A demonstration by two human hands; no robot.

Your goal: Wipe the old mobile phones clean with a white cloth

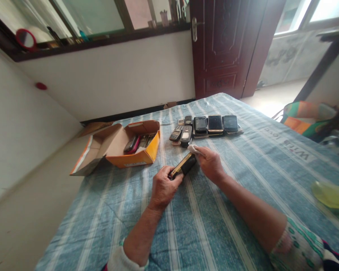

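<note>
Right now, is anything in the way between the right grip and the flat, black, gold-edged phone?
Only the crumpled white cloth or tissue, held in the right grip at the far end of the flat, black, gold-edged phone. Nothing else visible stands between them; the left grip holds the near end.

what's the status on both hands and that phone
Left hand gripping gold-edged phone. Right hand holding white cloth at phone's far end. Nothing visibly blocking; other phones lie beyond.
</note>
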